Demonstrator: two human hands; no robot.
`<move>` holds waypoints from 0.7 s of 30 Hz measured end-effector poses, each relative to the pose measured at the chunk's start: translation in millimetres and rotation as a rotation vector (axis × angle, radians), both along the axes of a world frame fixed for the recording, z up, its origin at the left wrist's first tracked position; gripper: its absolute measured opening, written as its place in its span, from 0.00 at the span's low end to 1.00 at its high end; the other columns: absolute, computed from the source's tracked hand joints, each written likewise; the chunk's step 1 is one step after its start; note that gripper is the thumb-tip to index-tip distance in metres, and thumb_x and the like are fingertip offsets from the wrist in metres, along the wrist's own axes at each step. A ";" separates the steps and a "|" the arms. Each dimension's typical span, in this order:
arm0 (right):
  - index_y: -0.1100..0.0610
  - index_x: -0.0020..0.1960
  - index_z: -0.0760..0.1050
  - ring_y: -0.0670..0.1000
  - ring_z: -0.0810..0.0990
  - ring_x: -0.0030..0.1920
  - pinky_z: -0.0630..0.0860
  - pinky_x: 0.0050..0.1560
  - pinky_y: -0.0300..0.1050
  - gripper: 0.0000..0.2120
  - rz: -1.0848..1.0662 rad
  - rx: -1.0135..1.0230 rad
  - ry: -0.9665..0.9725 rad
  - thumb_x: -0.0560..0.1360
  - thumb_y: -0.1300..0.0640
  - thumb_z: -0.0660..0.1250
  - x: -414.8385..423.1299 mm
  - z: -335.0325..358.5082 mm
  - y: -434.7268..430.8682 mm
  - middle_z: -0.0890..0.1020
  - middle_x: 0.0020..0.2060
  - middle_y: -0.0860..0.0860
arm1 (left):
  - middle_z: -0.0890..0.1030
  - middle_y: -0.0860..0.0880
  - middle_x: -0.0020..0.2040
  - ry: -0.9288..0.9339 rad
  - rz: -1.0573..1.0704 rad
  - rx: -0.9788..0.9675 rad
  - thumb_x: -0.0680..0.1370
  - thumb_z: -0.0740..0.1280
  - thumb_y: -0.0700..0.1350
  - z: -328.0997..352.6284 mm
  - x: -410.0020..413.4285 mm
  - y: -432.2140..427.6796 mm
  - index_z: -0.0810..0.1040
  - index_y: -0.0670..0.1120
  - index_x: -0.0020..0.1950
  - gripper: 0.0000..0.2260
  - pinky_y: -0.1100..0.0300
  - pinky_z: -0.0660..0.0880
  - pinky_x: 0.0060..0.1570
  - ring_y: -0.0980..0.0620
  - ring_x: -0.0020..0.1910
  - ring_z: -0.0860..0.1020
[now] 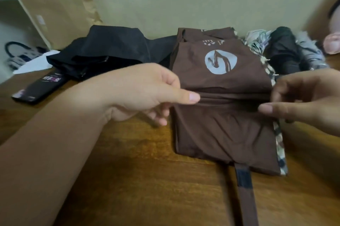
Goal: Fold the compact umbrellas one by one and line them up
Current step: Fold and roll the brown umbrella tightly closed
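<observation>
Counter (139, 179): brown wood, filling the lower frame and running back to the wall.
Brown umbrella (220, 133): centre right, canopy lying in flat folds on the wood, pale round logo facing up, patterned edge along its right side.
Strap (245, 189): brown with a dark patch, trailing from the brown umbrella to the bottom edge.
Black umbrella (110, 49): upper centre-left, loose and crumpled, touching the brown one.
Dark pack (40, 87): left, flat, printed, just beside the black umbrella.
White sheet (35, 64): left edge, behind the pack.
Paper bag (55, 8): upper left, upright.
Upper right: patterned bundle (257, 41), black bundle (283, 51) and grey bundle (311, 51), side by side.
</observation>
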State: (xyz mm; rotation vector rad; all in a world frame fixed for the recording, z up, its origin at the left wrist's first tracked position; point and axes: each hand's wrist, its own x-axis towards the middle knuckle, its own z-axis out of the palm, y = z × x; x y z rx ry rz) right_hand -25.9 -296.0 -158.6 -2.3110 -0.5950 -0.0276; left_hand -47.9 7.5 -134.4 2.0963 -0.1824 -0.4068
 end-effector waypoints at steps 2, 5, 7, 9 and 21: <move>0.56 0.30 0.78 0.50 0.77 0.24 0.74 0.27 0.35 0.18 0.020 0.160 0.185 0.62 0.46 0.83 -3.4 1.4 4.2 0.80 0.25 0.55 | 0.72 0.48 0.30 0.075 -0.021 0.041 0.68 0.78 0.52 -5.5 0.5 -1.1 0.72 0.48 0.30 0.18 0.42 0.83 0.51 0.49 0.34 0.75; 0.58 0.27 0.74 0.49 0.74 0.24 0.72 0.27 0.33 0.19 0.071 0.272 0.364 0.60 0.55 0.85 -7.4 0.2 7.9 0.76 0.24 0.57 | 0.70 0.49 0.29 0.124 -0.006 -0.073 0.69 0.78 0.45 -10.6 2.3 -1.8 0.71 0.47 0.30 0.17 0.43 0.84 0.49 0.52 0.31 0.74; 0.57 0.29 0.73 0.52 0.73 0.26 0.73 0.30 0.37 0.22 0.058 0.298 0.401 0.54 0.52 0.86 -7.5 -2.0 8.1 0.74 0.26 0.58 | 0.70 0.50 0.30 0.197 -0.019 -0.179 0.68 0.78 0.43 -9.7 2.2 -0.6 0.70 0.47 0.31 0.16 0.44 0.84 0.48 0.53 0.31 0.74; 0.56 0.30 0.73 0.53 0.72 0.28 0.74 0.32 0.41 0.24 0.036 0.339 0.427 0.50 0.51 0.86 -9.3 -1.1 7.0 0.73 0.27 0.58 | 0.72 0.49 0.32 0.261 -0.055 -0.275 0.69 0.79 0.41 -8.0 3.3 1.7 0.71 0.47 0.33 0.17 0.45 0.83 0.48 0.54 0.32 0.76; 0.55 0.43 0.73 0.52 0.78 0.35 0.77 0.34 0.38 0.19 -0.276 0.644 0.101 0.69 0.77 0.72 -89.4 -42.3 17.5 0.80 0.36 0.56 | 0.81 0.58 0.54 -0.495 -0.103 -0.098 0.72 0.78 0.37 -47.5 -38.5 0.7 0.79 0.55 0.46 0.14 0.44 0.83 0.48 0.50 0.57 0.81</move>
